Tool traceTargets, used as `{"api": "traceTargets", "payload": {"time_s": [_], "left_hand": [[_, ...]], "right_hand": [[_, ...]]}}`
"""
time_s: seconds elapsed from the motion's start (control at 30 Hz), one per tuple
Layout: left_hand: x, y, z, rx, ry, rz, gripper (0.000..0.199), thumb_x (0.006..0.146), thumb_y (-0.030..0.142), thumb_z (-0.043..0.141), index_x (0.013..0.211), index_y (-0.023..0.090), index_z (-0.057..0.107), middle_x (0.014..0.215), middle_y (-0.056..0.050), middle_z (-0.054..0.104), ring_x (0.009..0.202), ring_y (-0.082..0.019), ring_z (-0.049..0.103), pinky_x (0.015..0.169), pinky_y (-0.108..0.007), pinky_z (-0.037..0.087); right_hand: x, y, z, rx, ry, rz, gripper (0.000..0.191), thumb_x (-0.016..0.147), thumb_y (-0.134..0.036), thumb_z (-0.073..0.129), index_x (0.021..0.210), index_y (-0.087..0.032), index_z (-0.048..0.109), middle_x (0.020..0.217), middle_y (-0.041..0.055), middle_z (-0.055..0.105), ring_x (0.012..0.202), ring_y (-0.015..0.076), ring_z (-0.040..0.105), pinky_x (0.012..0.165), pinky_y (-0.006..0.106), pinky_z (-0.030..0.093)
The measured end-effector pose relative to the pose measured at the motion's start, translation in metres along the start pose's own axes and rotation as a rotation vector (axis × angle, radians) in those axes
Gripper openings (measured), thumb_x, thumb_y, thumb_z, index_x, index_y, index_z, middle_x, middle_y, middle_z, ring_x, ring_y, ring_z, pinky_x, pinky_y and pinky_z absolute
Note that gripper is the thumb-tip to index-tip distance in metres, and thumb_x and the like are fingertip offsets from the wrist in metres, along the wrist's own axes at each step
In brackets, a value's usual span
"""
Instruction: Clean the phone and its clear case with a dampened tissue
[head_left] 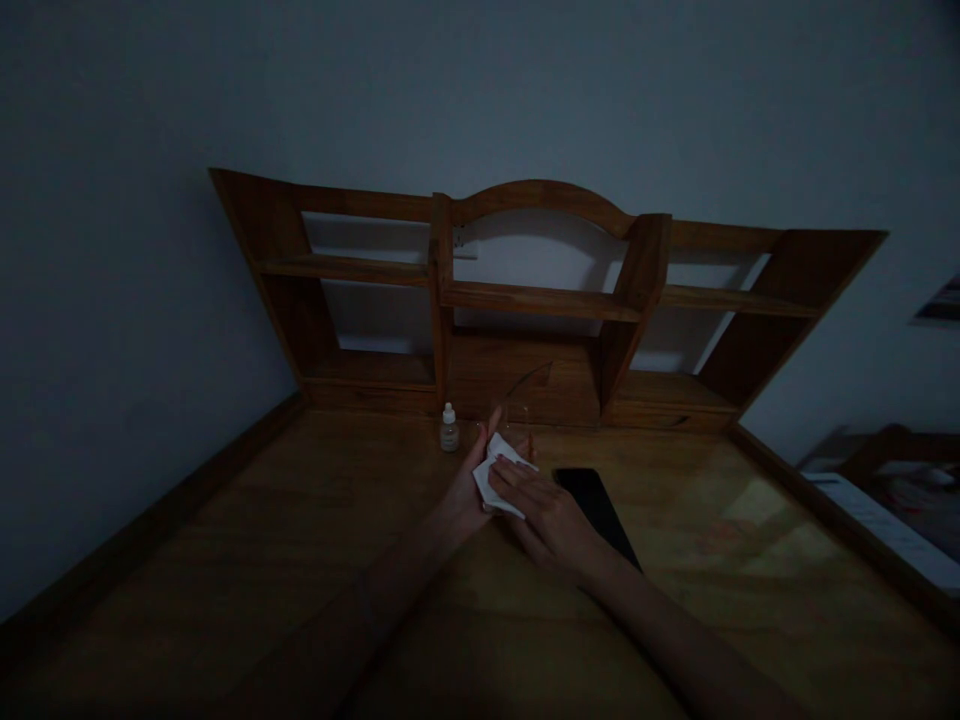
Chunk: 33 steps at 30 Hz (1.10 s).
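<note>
My left hand (466,490) is closed around a pair of thin-framed eyeglasses in the middle of the view. One clear lens (516,412) and a thin curved temple arm (527,377) stick out beyond the fingers. A folded white cloth or tissue (489,486) lies over the part in the palm, hiding it. With its fingers pressed flat together, my right hand (547,510) holds this cloth against the glasses. Just left of the hands, a small dropper bottle (449,432) with a white top stands upright. Dim light blurs the finer details.
Beneath the hands is a wooden desk (337,540) with raised side edges. A black phone-like slab (596,505) lies by my right forearm. Along the back stands a wooden shelf unit (540,300), with a white wall socket (465,250) behind it.
</note>
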<state>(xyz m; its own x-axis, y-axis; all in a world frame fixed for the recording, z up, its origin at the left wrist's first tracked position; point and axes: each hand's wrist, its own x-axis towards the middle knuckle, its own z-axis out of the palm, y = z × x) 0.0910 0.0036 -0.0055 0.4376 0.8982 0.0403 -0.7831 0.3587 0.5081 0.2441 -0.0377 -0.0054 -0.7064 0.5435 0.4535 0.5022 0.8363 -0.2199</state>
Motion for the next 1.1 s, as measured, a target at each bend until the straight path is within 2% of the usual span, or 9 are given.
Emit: {"api": "traceTargets", "payload": {"time_s": [0.13, 0.2, 0.27, 0.37, 0.47, 0.57, 0.7, 0.9, 1.1], "left_hand": [[0.001, -0.010, 0.004, -0.122, -0.007, -0.087, 0.051, 0.095, 0.038, 0.042, 0.142, 0.017, 0.040, 0.106, -0.011, 0.067, 0.087, -0.015, 0.067, 0.082, -0.025, 0.053], [0.001, -0.016, 0.007, -0.149, -0.018, -0.140, 0.050, 0.097, 0.035, 0.039, 0.138, 0.008, 0.044, 0.109, -0.013, 0.066, 0.093, -0.015, 0.066, 0.088, -0.023, 0.050], [0.000, -0.022, 0.010, -0.126, -0.055, -0.177, 0.050, 0.097, 0.036, 0.038, 0.136, 0.006, 0.046, 0.117, -0.015, 0.064, 0.106, -0.018, 0.062, 0.096, -0.024, 0.046], [-0.004, -0.029, 0.012, -0.071, -0.103, -0.206, 0.050, 0.096, 0.041, 0.038, 0.135, 0.013, 0.050, 0.126, -0.013, 0.060, 0.122, -0.022, 0.053, 0.102, -0.031, 0.043], [-0.004, -0.033, 0.010, -0.045, -0.114, -0.254, 0.050, 0.095, 0.043, 0.037, 0.134, 0.014, 0.051, 0.130, -0.013, 0.057, 0.125, -0.025, 0.049, 0.101, -0.036, 0.043], [0.000, -0.034, 0.004, -0.047, -0.083, -0.206, 0.051, 0.096, 0.042, 0.037, 0.133, 0.011, 0.051, 0.125, -0.014, 0.060, 0.120, -0.024, 0.053, 0.099, -0.033, 0.044], [0.006, -0.025, 0.000, -0.023, 0.037, -0.065, 0.050, 0.096, 0.041, 0.039, 0.134, 0.012, 0.050, 0.114, -0.012, 0.064, 0.102, -0.019, 0.062, 0.092, -0.029, 0.049], [0.003, 0.005, 0.005, 0.064, 0.085, 0.063, 0.054, 0.091, 0.047, 0.048, 0.144, 0.039, 0.035, 0.118, -0.005, 0.062, 0.095, -0.017, 0.065, 0.084, -0.030, 0.052], [0.000, 0.019, 0.007, 0.110, 0.113, 0.056, 0.060, 0.090, 0.053, 0.045, 0.145, 0.049, 0.021, 0.122, -0.008, 0.058, 0.097, -0.022, 0.065, 0.079, -0.041, 0.054]], "right_hand": [[0.000, 0.005, -0.001, -0.064, 0.079, 0.082, 0.056, 0.095, -0.018, 0.041, 0.149, -0.019, 0.026, 0.155, 0.0069, 0.027, 0.143, 0.0208, 0.023, 0.118, 0.045, 0.027], [0.000, 0.009, -0.002, -0.082, 0.114, 0.120, 0.055, 0.096, -0.019, 0.037, 0.150, -0.020, 0.025, 0.156, 0.0059, 0.024, 0.144, 0.0210, 0.022, 0.118, 0.046, 0.026], [-0.001, 0.014, -0.002, -0.089, 0.154, 0.164, 0.054, 0.098, -0.020, 0.035, 0.150, -0.021, 0.024, 0.157, 0.0055, 0.021, 0.144, 0.0217, 0.020, 0.118, 0.047, 0.025], [-0.003, 0.021, -0.001, -0.071, 0.235, 0.224, 0.054, 0.098, -0.021, 0.033, 0.151, -0.023, 0.021, 0.157, 0.0049, 0.019, 0.145, 0.0231, 0.017, 0.118, 0.050, 0.024], [-0.004, 0.023, 0.001, -0.020, 0.266, 0.239, 0.054, 0.099, -0.021, 0.032, 0.151, -0.025, 0.019, 0.157, 0.0036, 0.019, 0.145, 0.0232, 0.016, 0.117, 0.052, 0.024], [-0.003, 0.020, 0.001, 0.030, 0.228, 0.220, 0.051, 0.099, -0.021, 0.032, 0.150, -0.025, 0.023, 0.157, 0.0032, 0.018, 0.145, 0.0224, 0.016, 0.118, 0.051, 0.023], [0.001, 0.009, 0.004, 0.085, 0.147, 0.143, 0.051, 0.099, -0.021, 0.033, 0.150, -0.023, 0.024, 0.156, 0.0044, 0.023, 0.144, 0.0217, 0.020, 0.118, 0.049, 0.024], [0.003, -0.008, 0.003, 0.163, 0.022, 0.045, 0.052, 0.098, -0.022, 0.040, 0.148, -0.024, 0.028, 0.152, 0.0049, 0.031, 0.142, 0.0215, 0.026, 0.117, 0.046, 0.028], [0.003, -0.007, -0.004, 0.242, -0.035, -0.013, 0.050, 0.096, -0.018, 0.041, 0.145, -0.025, 0.036, 0.149, 0.0039, 0.037, 0.139, 0.0196, 0.033, 0.115, 0.043, 0.032]]}}
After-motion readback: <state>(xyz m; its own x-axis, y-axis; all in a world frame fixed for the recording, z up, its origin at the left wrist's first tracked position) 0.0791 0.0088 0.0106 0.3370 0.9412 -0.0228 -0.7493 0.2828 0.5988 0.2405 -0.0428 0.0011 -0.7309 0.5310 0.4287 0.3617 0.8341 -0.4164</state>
